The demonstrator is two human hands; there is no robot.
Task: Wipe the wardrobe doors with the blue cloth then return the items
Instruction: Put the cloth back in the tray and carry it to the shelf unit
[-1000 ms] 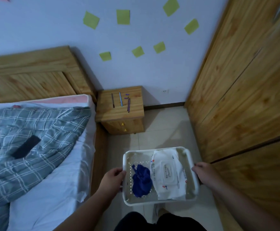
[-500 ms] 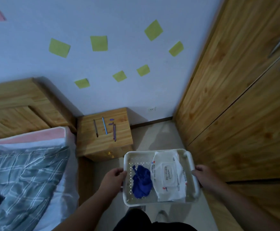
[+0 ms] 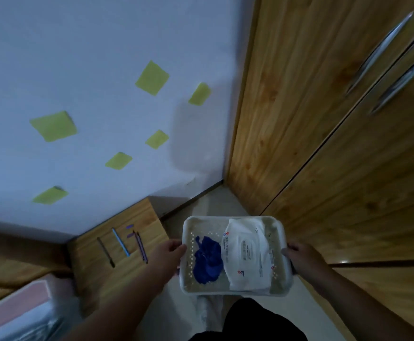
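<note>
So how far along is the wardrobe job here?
Nothing looks done yet: the blue cloth lies bunched in the basket beside a pack of wipes. In hand: left hand and right hand hold the basket's sides. Left: wiping the wardrobe doors, then returning everything.

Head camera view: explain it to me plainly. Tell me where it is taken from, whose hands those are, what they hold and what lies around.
There is no machine here. A person wears one wide-angle camera on the head, looking forward and down, so you see their own arms. The left hand and the right hand grip the left and right edges of a white perforated basket. Inside it lie a crumpled blue cloth and, to its right, a white pack of wet wipes. On the right stand the wooden wardrobe doors with metal handles. To the left is a wooden bedside table with several pens on top. Yellow-green sticky notes dot the wall behind.
</note>
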